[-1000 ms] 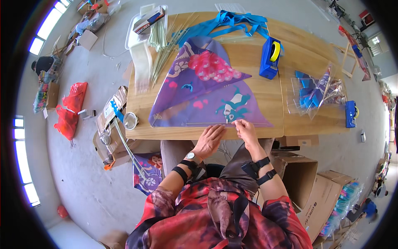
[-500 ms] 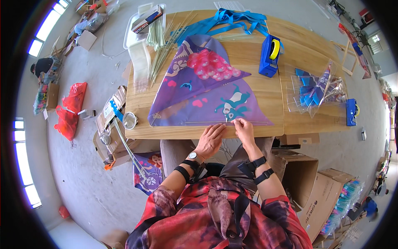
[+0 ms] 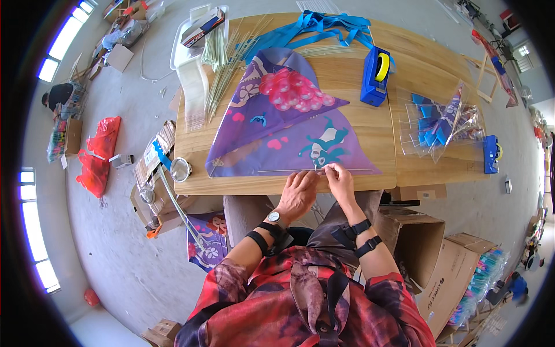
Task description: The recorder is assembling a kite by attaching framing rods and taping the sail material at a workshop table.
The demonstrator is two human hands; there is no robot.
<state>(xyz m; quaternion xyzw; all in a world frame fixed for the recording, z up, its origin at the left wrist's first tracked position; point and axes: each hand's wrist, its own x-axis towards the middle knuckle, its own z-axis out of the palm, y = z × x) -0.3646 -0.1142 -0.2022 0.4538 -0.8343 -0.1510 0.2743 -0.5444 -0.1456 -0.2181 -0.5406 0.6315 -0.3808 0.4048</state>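
Observation:
A purple printed sheet of thin fabric [image 3: 243, 149], folded over on itself and shaped like a kite sail, lies on the near part of the table. A thin pale rod [image 3: 274, 170] runs along its near edge. My left hand [image 3: 298, 194] rests at that edge with fingers stretched out flat, pressing near the table's rim. Just right of it, my right hand [image 3: 340, 184] has thumb and forefinger pinched together at the rod and fabric edge. What sits in the pinch is too small to make out; a tiny whitish tip [image 3: 316, 166] shows between the hands.
Blue tape dispensers [image 3: 374, 81] [image 3: 491, 154] stand to the right. Bagged folded pieces [image 3: 440, 124] lie beyond the table seam. Thin sticks [image 3: 231, 69], blue ribbon strips [image 3: 324, 26] and a white tray [image 3: 180, 49] are at the back. A round tin [image 3: 180, 169] sits by the left edge.
My left hand has slid slightly to the right and up, closer to the right hand. The right hand has barely shifted, still pinching at the edge.

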